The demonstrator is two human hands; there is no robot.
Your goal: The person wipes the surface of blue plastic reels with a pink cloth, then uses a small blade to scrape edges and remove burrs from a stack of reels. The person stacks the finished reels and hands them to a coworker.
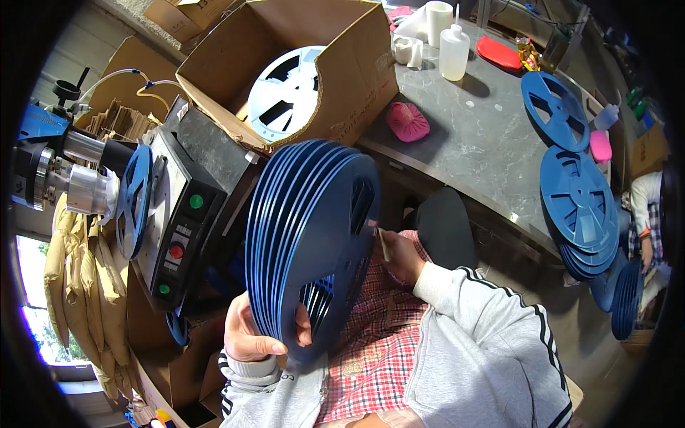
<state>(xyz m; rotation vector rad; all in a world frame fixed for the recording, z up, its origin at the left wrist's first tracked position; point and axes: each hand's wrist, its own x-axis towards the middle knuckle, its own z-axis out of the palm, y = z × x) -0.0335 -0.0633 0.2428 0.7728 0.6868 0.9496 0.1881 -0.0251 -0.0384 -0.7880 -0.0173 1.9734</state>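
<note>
Upright, stack of blue reels (310, 242) clamped at lower rim by left hand (251, 334); right hand (401, 258) pinched small blade at rim; best kept steady, discs aligned.

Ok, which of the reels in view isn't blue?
The white reel standing inside the open cardboard box at upper centre. Every other reel, including the stack in the left hand, is blue.

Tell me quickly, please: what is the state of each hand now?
Left hand: closed on the lower edge of a stack of round blue plastic reels, held upright.
Right hand: behind the reels, fingers curled on a small pale strip.
</note>
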